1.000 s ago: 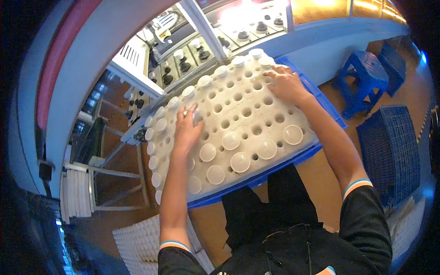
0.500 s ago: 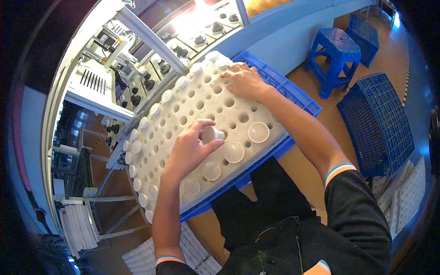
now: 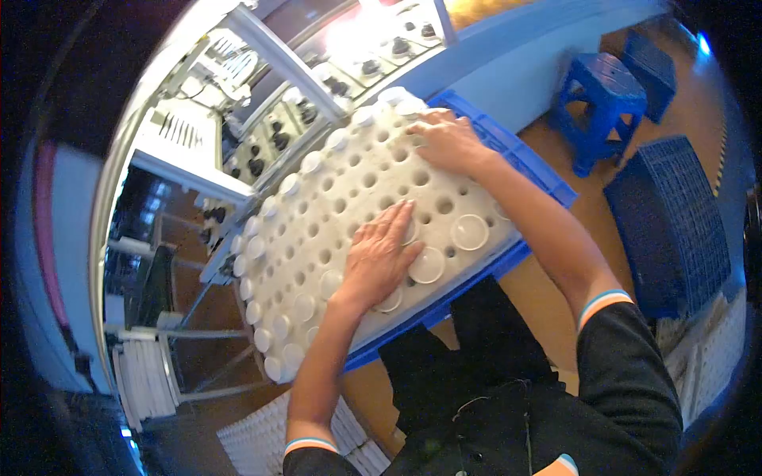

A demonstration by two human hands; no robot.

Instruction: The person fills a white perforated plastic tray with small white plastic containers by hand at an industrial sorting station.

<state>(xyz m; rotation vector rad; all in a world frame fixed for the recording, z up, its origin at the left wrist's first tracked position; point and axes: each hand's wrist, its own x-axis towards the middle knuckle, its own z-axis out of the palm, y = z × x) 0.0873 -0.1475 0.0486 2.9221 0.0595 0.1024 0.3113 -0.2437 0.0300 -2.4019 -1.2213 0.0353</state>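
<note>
A pale foam board (image 3: pixel 373 198) full of round holes lies tilted in front of me on a blue crate (image 3: pixel 500 151). My left hand (image 3: pixel 381 258) is open, palm down with fingers stretched, partly covering a translucent cup (image 3: pixel 410 232) seated in the board. Right of it, two more translucent cups, a nearer cup (image 3: pixel 427 265) and a farther cup (image 3: pixel 470 232), stand in holes. My right hand (image 3: pixel 451 144) lies open near the board's far edge, fingertips beside a white cup (image 3: pixel 410 107). What is under its fingers is hidden.
Along the board's left side runs a row of white cups (image 3: pixel 312 163). Behind it stands a lit machine frame (image 3: pixel 298 67) with black fittings. To the right are a blue stool (image 3: pixel 607 83) and a dark blue basket (image 3: pixel 675 222). More perforated boards (image 3: pixel 278 440) lie below.
My left hand has gone from gripping a cup above the board to lying flat over a seated one. My right hand keeps its place on the board. The whole view has shifted slightly.
</note>
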